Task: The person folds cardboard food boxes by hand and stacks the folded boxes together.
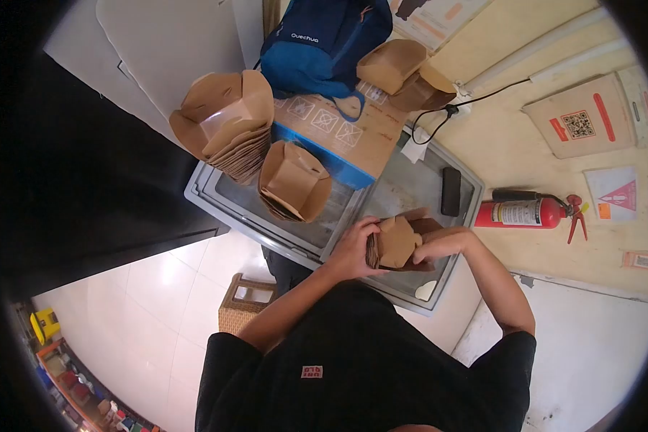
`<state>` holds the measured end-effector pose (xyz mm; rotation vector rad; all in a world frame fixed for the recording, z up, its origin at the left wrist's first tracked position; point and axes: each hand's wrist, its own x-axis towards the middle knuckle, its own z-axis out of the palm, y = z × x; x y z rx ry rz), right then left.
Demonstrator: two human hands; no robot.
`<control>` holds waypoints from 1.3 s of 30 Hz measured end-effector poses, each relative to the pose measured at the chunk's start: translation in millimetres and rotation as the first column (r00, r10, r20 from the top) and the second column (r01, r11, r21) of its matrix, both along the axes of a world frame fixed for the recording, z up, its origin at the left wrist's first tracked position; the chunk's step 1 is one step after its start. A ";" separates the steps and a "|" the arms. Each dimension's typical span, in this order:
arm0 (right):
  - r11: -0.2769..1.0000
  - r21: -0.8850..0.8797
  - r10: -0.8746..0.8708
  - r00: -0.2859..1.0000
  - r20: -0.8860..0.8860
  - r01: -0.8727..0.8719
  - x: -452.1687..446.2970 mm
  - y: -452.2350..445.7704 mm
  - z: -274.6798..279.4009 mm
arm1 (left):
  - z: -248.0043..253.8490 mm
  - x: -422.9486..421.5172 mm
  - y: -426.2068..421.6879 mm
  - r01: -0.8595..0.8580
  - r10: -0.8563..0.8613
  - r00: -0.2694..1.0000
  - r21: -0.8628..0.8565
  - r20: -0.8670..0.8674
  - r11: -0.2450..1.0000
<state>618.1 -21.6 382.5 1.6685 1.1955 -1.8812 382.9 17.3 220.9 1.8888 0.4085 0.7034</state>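
Observation:
Near the front edge of the glass-topped freezer, my left hand (355, 250) is closed round the left side of a brown cardboard box (398, 243) with layered edges. My right hand (441, 245) has its fingers bent at the right side of the same box, partly inside its folds; the fingertips are hidden. A short stack of open brown boxes (295, 181) stands to the left, on the glass. Beyond it leans a taller nested stack of brown boxes (227, 122).
A blue backpack (317, 47) rests on a large carton (338, 133) at the back, beside more brown boxes (403, 72). A black phone (451, 191) lies on the freezer (241, 243). A fire extinguisher (522, 214) is at the right, and a black cable (482, 99) hangs behind.

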 end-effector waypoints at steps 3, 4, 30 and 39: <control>0.870 0.272 0.400 0.911 0.100 -0.411 -45.7 14.8 36.2 | -1.0 0.5 -0.4 0.013 -0.013 1.000 0.001 -0.016 1.000; 0.848 0.320 0.414 0.905 0.100 -0.423 -34.5 -5.7 -9.5 | -1.3 -0.2 -0.7 0.024 -0.024 0.999 -0.001 -0.026 1.000; 0.842 0.478 0.165 0.962 0.217 -0.252 -50.4 -27.2 -54.9 | -11.3 8.4 -2.7 0.049 -0.046 0.995 -0.031 0.092 0.998; 0.854 0.436 0.242 0.959 0.147 -0.283 -62.8 -19.7 -60.4 | -6.7 5.6 -4.4 0.031 -0.038 0.998 -0.117 -0.052 0.993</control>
